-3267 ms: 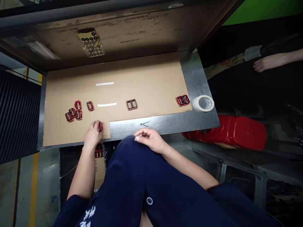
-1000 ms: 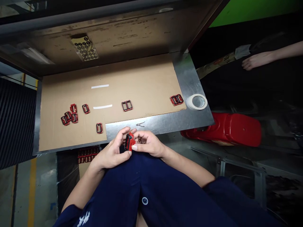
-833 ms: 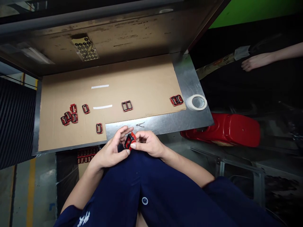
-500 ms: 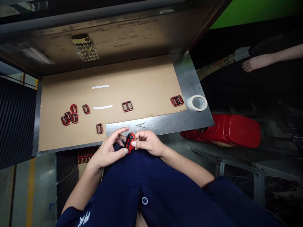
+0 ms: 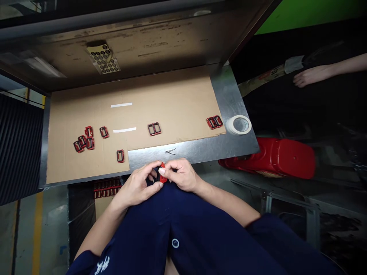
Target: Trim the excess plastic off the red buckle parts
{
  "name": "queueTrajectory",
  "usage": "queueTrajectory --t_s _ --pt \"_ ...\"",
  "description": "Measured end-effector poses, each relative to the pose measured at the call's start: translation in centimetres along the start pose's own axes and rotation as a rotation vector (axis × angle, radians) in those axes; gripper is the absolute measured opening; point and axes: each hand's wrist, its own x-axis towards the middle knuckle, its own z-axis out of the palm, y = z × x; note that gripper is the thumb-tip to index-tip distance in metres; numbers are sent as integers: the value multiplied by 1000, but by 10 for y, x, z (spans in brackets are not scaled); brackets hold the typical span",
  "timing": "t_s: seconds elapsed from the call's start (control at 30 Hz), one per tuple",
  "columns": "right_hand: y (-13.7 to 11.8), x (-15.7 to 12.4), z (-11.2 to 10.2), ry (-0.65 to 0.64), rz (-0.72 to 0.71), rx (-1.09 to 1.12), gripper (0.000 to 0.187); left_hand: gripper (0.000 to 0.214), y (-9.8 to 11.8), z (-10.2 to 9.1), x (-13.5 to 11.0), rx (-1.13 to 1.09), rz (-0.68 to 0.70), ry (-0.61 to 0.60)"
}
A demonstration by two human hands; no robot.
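Close to my body, just off the table's front edge, I hold a small red and black plastic frame [image 5: 163, 178] in both hands. My left hand [image 5: 141, 185] grips its left side, thumb low and index finger at the top. My right hand [image 5: 180, 175] pinches its right face between thumb and fingers. The fingers hide part of the piece. Similar frames lie on the cardboard [image 5: 172, 95]: a cluster [image 5: 86, 139] at the left, a single one [image 5: 104, 132] beside it, another [image 5: 120, 156] near the front, a pair [image 5: 154, 128] mid-table and more frames [image 5: 214, 122] at the right.
Small nippers [image 5: 170, 151] lie on the metal edge before my hands. A tape roll [image 5: 240, 125] sits at the right corner, above a red stool [image 5: 295, 158]. Below the table's left side is a box of red frames [image 5: 106, 188]. Another person's hand [image 5: 312, 75] shows at the right.
The held frame has turned and moved slightly right. My left index finger has come down onto its top, and the left hand has shifted right, closer to my right hand.
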Motion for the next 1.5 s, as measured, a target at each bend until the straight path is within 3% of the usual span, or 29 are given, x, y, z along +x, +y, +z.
queueTrajectory --t_s 0.17,0.27,0.4,0.53,0.73,0.97,1.33,1.5 --pt "3 -1 -1 -6 -118 -45 25 55 -4 -1 0 -61 -10 53" --pt "8 -1 0 40 -270 -155 18 58 -7 -5 1 -78 -35 74" --pt "11 0 0 70 -485 -288 12 66 -7 -7 0 -175 -125 36" --pt "13 0 0 68 -568 -376 9 80 -1 -4 -2 -266 -233 21" --pt "14 -1 1 73 -614 -430 13 91 12 1 -3 -190 -329 69" --pt "16 -1 1 115 -702 -458 14 79 6 5 -5 -202 -234 114" --pt "0 -6 0 83 -585 -259 16 84 9 5 -5 -132 -94 222" --pt "-8 -8 1 241 -607 -328 18 78 2 5 -7 -332 -132 142"
